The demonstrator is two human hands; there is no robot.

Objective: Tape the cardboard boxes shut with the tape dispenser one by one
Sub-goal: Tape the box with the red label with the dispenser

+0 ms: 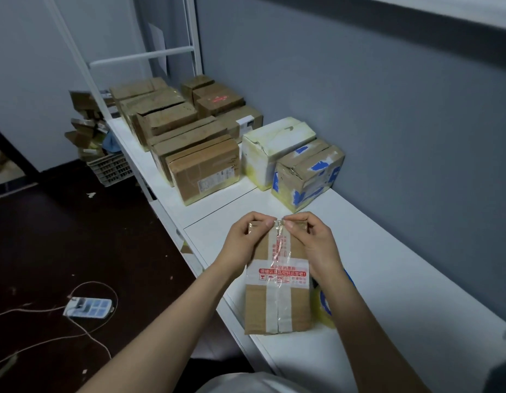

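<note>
A small brown cardboard box point(277, 307) lies on the white table point(402, 279) in front of me, crossed by white printed tape with red characters. A strip of clear tape point(280, 251) runs along its top. My left hand point(247, 239) and my right hand point(311, 239) both rest on the box's far end, thumbs and forefingers pinching the clear tape at the far edge. The tape dispenser point(327, 304), with a clear roll and blue parts, sits on the table just right of the box, mostly hidden behind my right forearm.
Several brown boxes point(203, 168) stand in rows further along the table, with a white box point(271, 148) and a blue-taped box point(308, 177) by the grey wall. A power strip point(87, 307) with cables lies on the dark floor at left. A crate point(111, 170) stands beyond.
</note>
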